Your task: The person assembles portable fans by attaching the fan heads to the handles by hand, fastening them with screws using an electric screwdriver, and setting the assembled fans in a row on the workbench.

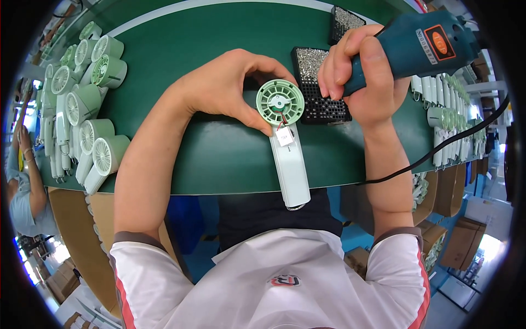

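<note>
My left hand [233, 88] is closed around the round green head of a handheld fan [289, 162]. Its white handle points toward me and reaches past the table's near edge, with a metal loop at the end. Inside the open head, spokes, a central motor and thin wires show, and a small white tag hangs at the neck. In my right hand [361, 71] is a teal electric screwdriver [419, 46], held tilted, its body up to the right; the tip is hidden behind my fingers. Just below that hand lies a black screw tray [323, 104], partly filled with small metal screws.
Several green and white fans [107, 156] stand crowded along the table's left side. More white fan parts [446, 93] lie in rows at the right. A second screw tray [348, 23] sits farther back. The screwdriver's black cord [438, 148] crosses my right forearm. Another person's arm [30, 170] shows far left.
</note>
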A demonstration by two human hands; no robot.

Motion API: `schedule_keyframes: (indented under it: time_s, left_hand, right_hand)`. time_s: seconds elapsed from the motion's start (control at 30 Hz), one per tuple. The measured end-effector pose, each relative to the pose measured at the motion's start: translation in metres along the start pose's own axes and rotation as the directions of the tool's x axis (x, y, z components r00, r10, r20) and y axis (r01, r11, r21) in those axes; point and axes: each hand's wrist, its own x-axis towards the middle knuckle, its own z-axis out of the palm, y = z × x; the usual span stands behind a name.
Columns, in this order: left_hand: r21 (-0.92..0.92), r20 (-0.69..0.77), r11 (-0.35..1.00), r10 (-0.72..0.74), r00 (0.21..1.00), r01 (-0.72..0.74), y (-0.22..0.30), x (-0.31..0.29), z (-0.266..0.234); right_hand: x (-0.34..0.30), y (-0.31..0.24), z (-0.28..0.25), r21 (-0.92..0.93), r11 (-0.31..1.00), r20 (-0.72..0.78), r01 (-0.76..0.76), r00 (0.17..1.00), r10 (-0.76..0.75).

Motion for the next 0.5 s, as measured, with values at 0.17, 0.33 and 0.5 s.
schedule_keyframes:
  time_s: [0.17, 0.33, 0.5]
  left_hand:
    - [0.006, -0.009, 1.000, 0.016, 1.000, -0.015, -0.001, 0.000, 0.000]
    - [0.002, 0.017, 1.000, 0.016, 1.000, -0.016, -0.002, 0.001, 0.000]
    - [0.024, 0.015, 0.999, 0.041, 0.999, -0.041, -0.004, -0.001, -0.002]
  right_hand:
    - [-0.001, -0.001, 0.001, -0.014, 0.999, -0.082, -0.029, 0.996, 0.028]
    - [0.005, -0.010, -0.007, 0.056, 0.998, -0.052, -0.022, 0.998, 0.025]
    - [0.019, -0.030, -0.007, 0.118, 0.992, -0.058, 0.054, 0.997, -0.048]
